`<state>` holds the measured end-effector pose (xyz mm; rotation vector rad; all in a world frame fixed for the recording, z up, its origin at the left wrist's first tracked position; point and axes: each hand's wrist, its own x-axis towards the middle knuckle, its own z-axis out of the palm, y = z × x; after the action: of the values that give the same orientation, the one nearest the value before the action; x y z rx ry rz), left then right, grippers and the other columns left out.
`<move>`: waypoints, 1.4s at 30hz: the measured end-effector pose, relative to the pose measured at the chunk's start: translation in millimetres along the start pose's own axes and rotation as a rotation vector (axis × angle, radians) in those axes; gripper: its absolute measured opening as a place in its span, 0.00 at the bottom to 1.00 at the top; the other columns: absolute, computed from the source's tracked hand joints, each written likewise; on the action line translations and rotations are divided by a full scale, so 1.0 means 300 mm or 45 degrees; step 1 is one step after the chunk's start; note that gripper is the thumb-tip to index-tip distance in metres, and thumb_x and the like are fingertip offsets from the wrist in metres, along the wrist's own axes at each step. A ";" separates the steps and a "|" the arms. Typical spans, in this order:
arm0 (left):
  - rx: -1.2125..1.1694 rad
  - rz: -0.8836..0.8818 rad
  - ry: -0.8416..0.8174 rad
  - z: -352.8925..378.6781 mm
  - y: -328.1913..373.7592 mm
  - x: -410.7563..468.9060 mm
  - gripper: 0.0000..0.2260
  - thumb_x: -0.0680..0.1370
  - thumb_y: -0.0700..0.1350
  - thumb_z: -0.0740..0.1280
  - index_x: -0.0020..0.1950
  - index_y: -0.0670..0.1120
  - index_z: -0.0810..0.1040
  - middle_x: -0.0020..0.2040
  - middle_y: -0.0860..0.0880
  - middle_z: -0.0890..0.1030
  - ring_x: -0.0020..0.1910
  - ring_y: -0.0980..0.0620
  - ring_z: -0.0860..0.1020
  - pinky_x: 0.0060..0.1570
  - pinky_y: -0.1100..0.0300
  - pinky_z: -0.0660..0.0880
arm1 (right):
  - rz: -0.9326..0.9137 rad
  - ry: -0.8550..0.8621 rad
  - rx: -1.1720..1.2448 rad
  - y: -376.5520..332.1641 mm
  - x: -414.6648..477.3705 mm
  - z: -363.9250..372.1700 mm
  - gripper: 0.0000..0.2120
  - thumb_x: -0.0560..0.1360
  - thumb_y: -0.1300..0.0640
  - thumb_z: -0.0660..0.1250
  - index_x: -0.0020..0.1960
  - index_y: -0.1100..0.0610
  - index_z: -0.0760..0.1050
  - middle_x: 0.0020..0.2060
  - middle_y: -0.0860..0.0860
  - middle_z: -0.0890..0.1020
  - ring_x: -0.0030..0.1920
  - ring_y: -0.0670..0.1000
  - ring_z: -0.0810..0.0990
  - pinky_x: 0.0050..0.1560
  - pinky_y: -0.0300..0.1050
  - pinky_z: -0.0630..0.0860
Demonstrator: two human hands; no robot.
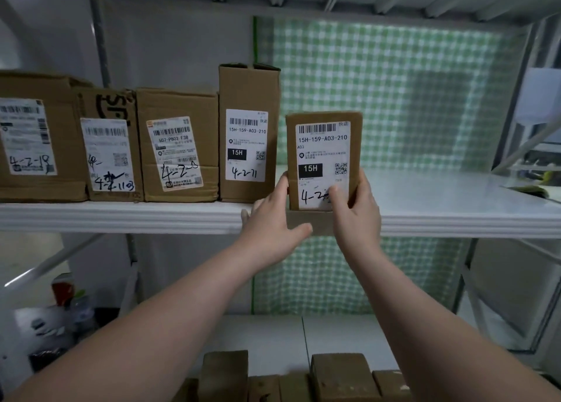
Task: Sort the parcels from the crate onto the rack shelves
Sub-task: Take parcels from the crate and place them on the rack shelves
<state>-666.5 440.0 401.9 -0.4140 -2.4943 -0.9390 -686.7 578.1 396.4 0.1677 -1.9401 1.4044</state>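
A small brown parcel with a white label reading 15H-159-A03-210 stands upright at the front edge of the white rack shelf. My left hand grips its lower left side and underside. My right hand holds its lower right side, thumb across the handwritten number. To its left, several labelled cardboard parcels stand in a row on the same shelf, the nearest a tall box marked 4-2-71. A small gap separates that box from the held parcel.
Right of the held parcel the shelf runs on bare and white. A green checked curtain hangs behind the rack. More brown parcels lie at the bottom of the view. Clutter sits on the lower left.
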 end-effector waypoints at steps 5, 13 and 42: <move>0.231 -0.149 -0.010 0.044 -0.008 0.035 0.43 0.74 0.54 0.67 0.77 0.55 0.39 0.77 0.53 0.57 0.75 0.45 0.56 0.71 0.36 0.48 | 0.026 -0.128 -0.112 0.075 0.042 0.021 0.29 0.72 0.45 0.57 0.72 0.47 0.62 0.54 0.47 0.81 0.57 0.57 0.76 0.59 0.57 0.73; 0.370 -0.186 -0.027 0.074 -0.065 0.054 0.44 0.73 0.56 0.66 0.77 0.54 0.38 0.77 0.51 0.58 0.74 0.45 0.58 0.69 0.35 0.53 | 0.065 -0.215 -0.440 0.150 0.073 0.065 0.24 0.75 0.44 0.56 0.70 0.50 0.63 0.59 0.50 0.79 0.68 0.60 0.68 0.70 0.64 0.55; 0.749 -0.217 -0.261 0.026 -0.073 0.094 0.43 0.74 0.57 0.66 0.77 0.56 0.38 0.73 0.49 0.60 0.71 0.41 0.58 0.70 0.34 0.52 | -0.114 -0.162 -0.089 0.069 0.182 0.113 0.42 0.72 0.60 0.67 0.79 0.43 0.50 0.68 0.53 0.60 0.47 0.37 0.70 0.53 0.39 0.67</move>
<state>-702.3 432.9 398.8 -0.1074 -2.8670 -0.1874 -752.8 573.1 409.2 0.3140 -2.0562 1.2929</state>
